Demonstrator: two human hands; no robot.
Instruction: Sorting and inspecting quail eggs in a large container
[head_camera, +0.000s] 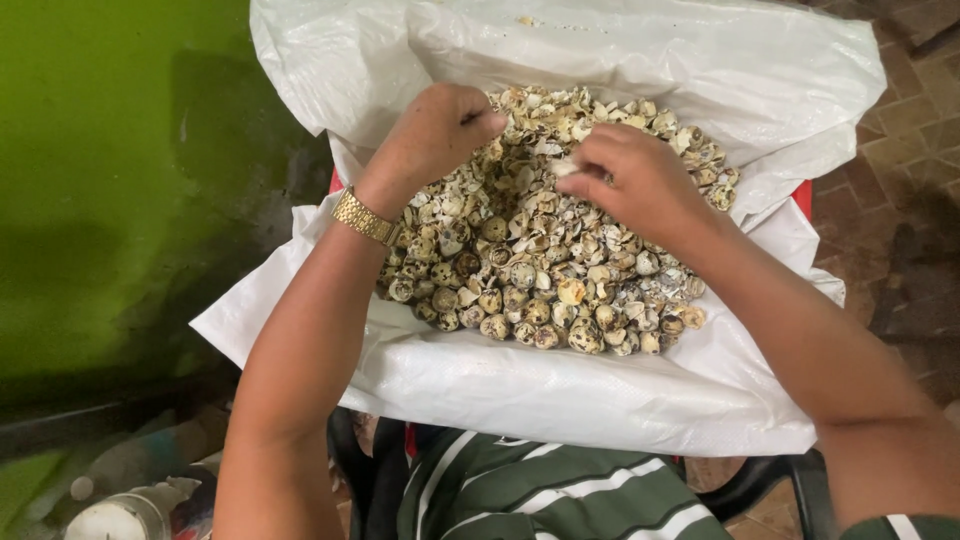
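1. My left hand (435, 130), with a gold metal watch band (364, 217) at the wrist, is curled almost closed over the far left part of the heap, fingertips bunched together. They seem to pinch something small, but I cannot tell what, since the knuckles hide it.
2. My right hand (640, 180) is partly closed, thumb and fingers pinching a small pale bit of shell (565, 168) just above the pile, near my left fingertips. Both hands meet over the middle so that anything dropped falls back into the heap.
3. The heap of small speckled beige-and-brown eggshells (545, 260) lies directly under my hands, mostly cracked or empty halves, mounded in the hollow of the liner.
4. The white woven plastic sack (560, 385) is spread open as a liner with its edges folded outward, which keeps the shells together and off whatever is below.
5. A red rim (803, 196) peeks out at the right edge of the sack, likely a tub or crate carrying it as the surface in front of my lap.
6. My green-and-white striped shirt (520, 495) shows below, with a black chair arm (770, 475) beside it.
7. A green painted wall (110, 180) stands close on the left and a brick-tiled floor (915, 130) lies to the right; nothing blocks my reach into the pile.
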